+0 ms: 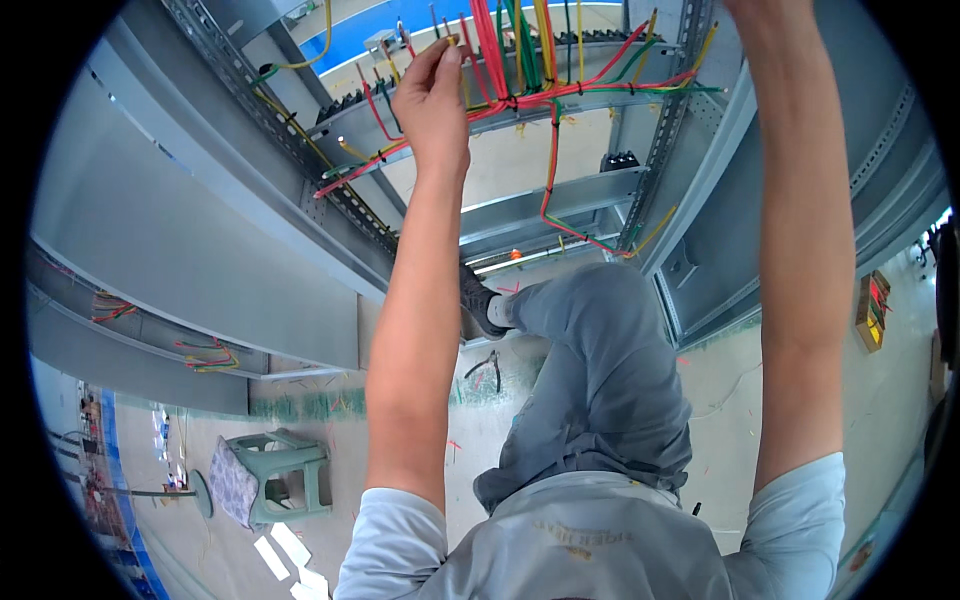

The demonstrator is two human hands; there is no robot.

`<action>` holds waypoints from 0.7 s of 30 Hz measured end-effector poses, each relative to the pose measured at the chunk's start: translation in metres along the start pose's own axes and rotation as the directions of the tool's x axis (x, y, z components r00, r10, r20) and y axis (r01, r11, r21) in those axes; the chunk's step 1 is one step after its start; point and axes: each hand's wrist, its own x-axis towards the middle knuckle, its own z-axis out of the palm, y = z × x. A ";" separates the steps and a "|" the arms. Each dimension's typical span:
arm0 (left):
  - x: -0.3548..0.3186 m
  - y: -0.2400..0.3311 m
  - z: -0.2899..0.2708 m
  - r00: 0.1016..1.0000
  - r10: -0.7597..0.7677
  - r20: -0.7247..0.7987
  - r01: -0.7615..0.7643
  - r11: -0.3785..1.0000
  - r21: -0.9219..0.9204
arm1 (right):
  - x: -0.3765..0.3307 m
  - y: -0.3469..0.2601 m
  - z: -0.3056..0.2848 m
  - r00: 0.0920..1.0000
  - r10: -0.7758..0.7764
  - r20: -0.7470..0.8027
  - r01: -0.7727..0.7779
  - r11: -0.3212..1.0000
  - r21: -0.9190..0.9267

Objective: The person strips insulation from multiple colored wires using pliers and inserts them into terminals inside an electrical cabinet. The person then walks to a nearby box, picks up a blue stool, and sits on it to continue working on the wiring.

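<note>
My left hand (432, 95) is raised into an open grey metal cabinet (560, 200). Its fingertips are pinched together on a thin wire end beside a bundle of red, green and yellow wires (515, 60). The bundle runs down from the top and branches sideways along a perforated rail (350, 160). My right forearm (800, 200) reaches straight up along the cabinet's right upright, and the hand itself is cut off by the top edge of the picture.
My bent leg in grey trousers (600, 370) has its dark shoe (478, 300) set on the cabinet's lower frame. Pliers (487, 368) lie on the floor among wire scraps. A green plastic stool (285, 470) stands lower left. A grey side panel (180, 230) fills the left.
</note>
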 end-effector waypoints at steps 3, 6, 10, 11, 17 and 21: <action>-0.029 0.013 -0.016 0.980 0.167 -0.110 -0.144 0.970 0.195 | -0.063 -0.016 0.032 0.959 0.283 -0.016 -0.283 0.950 -0.134; -0.069 0.024 0.018 0.941 0.331 -0.075 -0.294 0.904 0.309 | -0.100 0.006 -0.004 0.922 0.381 0.069 -0.351 0.897 -0.269; -0.068 0.022 0.038 0.986 0.095 0.140 -0.138 0.927 0.348 | -0.130 0.053 -0.051 0.840 0.503 0.206 -0.361 0.799 -0.481; -0.060 0.022 0.041 0.978 -0.025 0.207 -0.056 0.924 0.379 | -0.135 0.061 -0.053 0.856 0.474 0.205 -0.285 0.764 -0.579; 0.009 -0.026 0.077 0.998 0.010 0.059 -0.015 0.997 0.082 | -0.115 0.074 -0.035 0.871 0.437 0.225 0.037 0.399 -0.916; 0.021 -0.024 0.083 0.980 -0.157 0.123 0.174 0.974 -0.144 | -0.091 0.089 -0.028 0.906 0.341 0.251 0.151 0.294 -0.944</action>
